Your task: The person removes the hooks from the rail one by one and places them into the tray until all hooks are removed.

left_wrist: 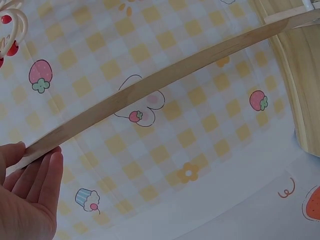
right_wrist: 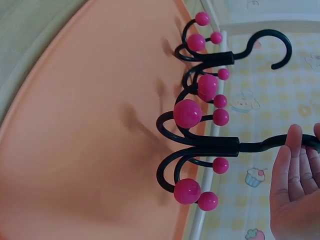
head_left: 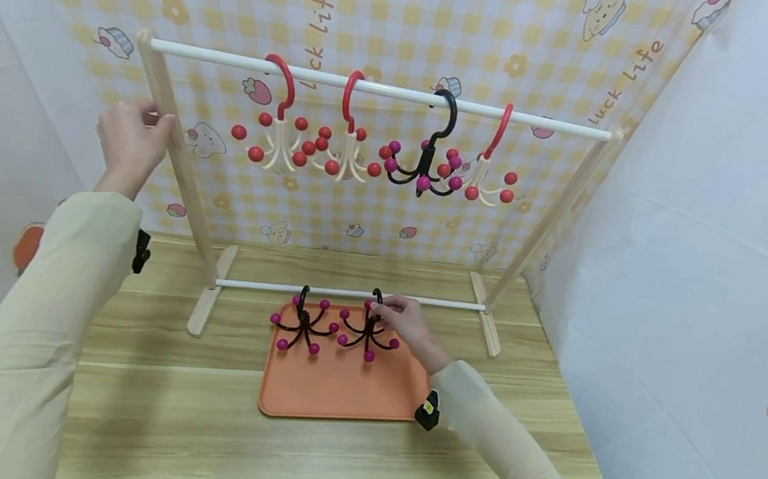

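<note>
Black hanger with curved arms and magenta balls [right_wrist: 215,146]: I'm pinching its hook in my right grip [head_left: 410,324], holding it upright at the rectangular orange tray [head_left: 340,391]; whether they're touching, I cannot tell.
Matching black hanger [head_left: 305,323]: standing just left of it.
Pale wooden upright [head_left: 183,172]: my left grip [head_left: 130,143] is clasping it.
White bar [head_left: 392,92]: carrying three red-hooked cream hangers [head_left: 280,139] and one black-hooked hanger [head_left: 427,160].

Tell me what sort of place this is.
Probably a small staged work booth rather than a lived-in room: a wood-grain tabletop closed in by a yellow-checked backdrop and a pale side panel, with a hanging rack standing on it.
</note>
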Demonstrator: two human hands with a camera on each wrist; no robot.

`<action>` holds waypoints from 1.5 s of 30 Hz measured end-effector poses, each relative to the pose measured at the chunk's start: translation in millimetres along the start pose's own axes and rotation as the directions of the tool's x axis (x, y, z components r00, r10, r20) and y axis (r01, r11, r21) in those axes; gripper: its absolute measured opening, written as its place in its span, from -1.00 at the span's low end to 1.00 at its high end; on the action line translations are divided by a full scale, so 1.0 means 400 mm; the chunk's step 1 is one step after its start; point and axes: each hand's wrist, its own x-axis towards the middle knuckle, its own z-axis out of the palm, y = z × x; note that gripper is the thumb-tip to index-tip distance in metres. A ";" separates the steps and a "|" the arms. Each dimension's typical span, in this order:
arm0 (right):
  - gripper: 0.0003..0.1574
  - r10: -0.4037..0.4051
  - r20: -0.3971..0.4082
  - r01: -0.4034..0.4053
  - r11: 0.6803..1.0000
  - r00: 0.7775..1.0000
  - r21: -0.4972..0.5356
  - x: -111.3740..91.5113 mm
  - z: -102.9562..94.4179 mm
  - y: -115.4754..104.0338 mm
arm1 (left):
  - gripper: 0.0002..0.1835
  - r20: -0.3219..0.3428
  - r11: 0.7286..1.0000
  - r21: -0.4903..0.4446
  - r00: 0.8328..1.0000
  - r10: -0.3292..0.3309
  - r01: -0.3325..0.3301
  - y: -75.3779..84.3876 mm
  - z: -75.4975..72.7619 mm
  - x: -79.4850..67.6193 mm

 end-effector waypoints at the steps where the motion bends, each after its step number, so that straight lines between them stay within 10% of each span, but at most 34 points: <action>1: -0.79 -0.003 -0.008 0.003 1.000 1.000 -0.007 0.005 0.006 0.008 | -0.59 0.000 1.000 0.003 1.000 0.000 0.000 0.000 0.000 0.000; 29: -0.68 -0.043 0.016 0.044 0.997 0.999 -0.061 0.009 0.067 0.044 | -0.60 -0.013 1.000 0.012 1.000 0.014 -0.014 -0.001 0.001 0.002; 45: -0.69 -0.088 -0.050 0.078 0.982 0.995 -0.175 0.010 -0.062 -0.062 | -0.58 -0.002 1.000 -0.008 1.000 0.014 -0.014 -0.003 0.000 0.000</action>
